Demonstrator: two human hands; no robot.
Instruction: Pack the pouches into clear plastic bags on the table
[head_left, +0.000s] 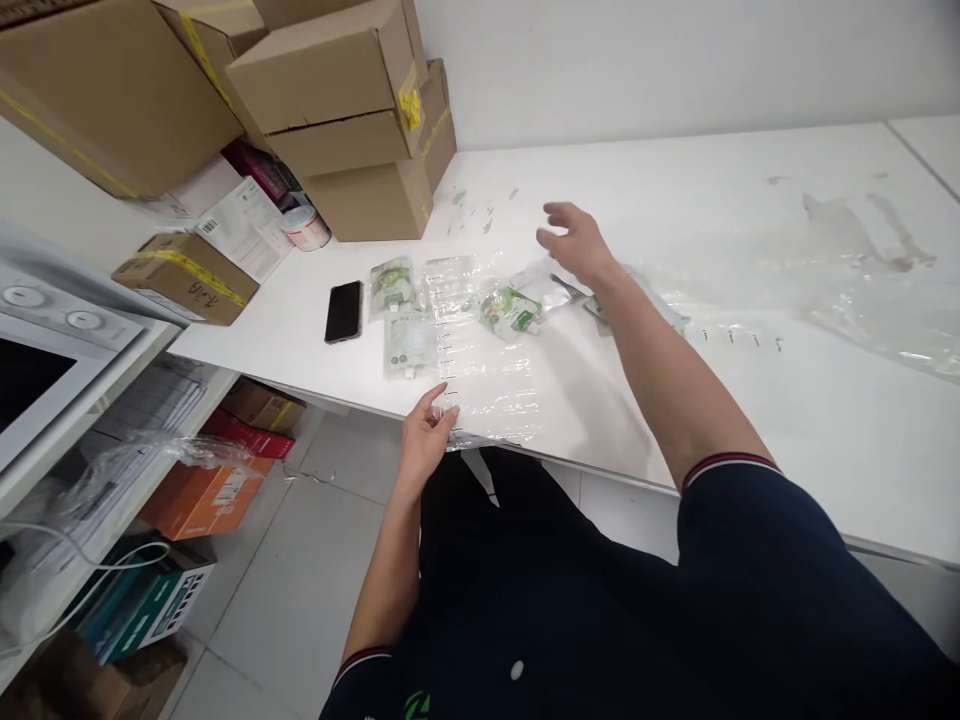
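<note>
My left hand (426, 436) is at the front edge of the white table, thumb and index finger apart, touching the left edge of a clear plastic air-column sheet (491, 385). Above the table my right hand (577, 243) hovers with its fingers spread and nothing in them. Below it lies a green-and-white spouted pouch (511, 312) in clear wrap, on the upper part of the sheet. Left of the sheet are two more pouches, a green one (393, 287) and a paler one (409, 342). My right forearm partly hides other silvery packaging.
A black phone (344, 312) lies left of the pouches. Stacked cardboard boxes (337, 90) and a tin (306, 229) stand at the back left. More clear plastic (885, 310) spreads over the right of the table (675, 180). A shelf with a microwave (60, 340) is at left.
</note>
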